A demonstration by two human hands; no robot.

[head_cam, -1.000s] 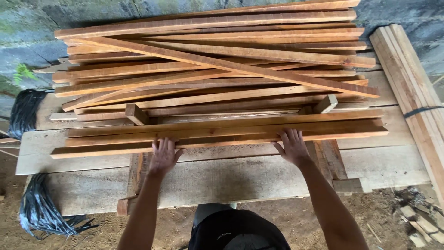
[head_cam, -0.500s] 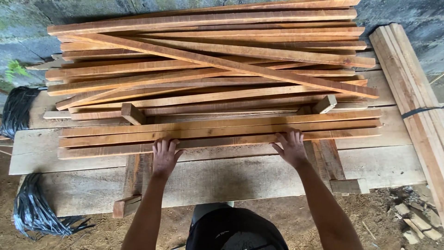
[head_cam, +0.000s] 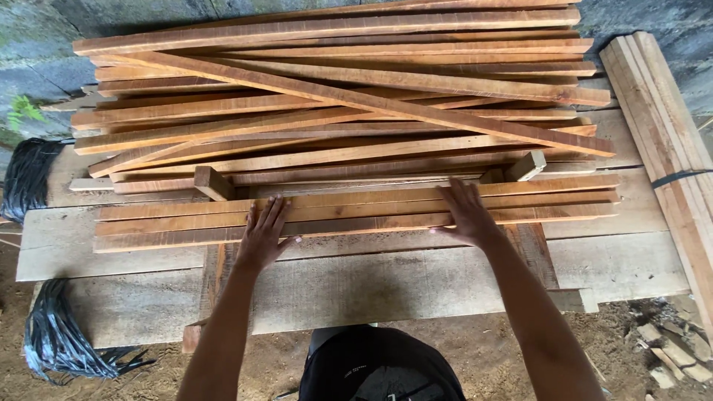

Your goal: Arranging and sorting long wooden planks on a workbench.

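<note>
Three long reddish-brown wooden slats (head_cam: 356, 210) lie side by side across a grey plank bench (head_cam: 386, 278). My left hand (head_cam: 261, 236) rests flat on them at the left of centre, fingers spread. Flat on the same slats right of centre lies my right hand (head_cam: 468, 214), its fingers reaching over to the far slat. Behind the slats two short wooden blocks (head_cam: 214, 183) (head_cam: 526, 165) stand as stops. Beyond them a loose heap of many similar slats (head_cam: 334, 96) is stacked, some lying crosswise.
A bundle of pale planks (head_cam: 661, 126) tied with a dark strap lies along the right. Coils of black strapping (head_cam: 63, 334) (head_cam: 30, 178) sit at the left. Wood scraps (head_cam: 668, 356) litter the dirt floor at lower right. A stone wall (head_cam: 44, 30) stands behind.
Both hands have slid forward from the near slat's edge onto the tops of the three slats. The slats have closed up against each other and shifted slightly.
</note>
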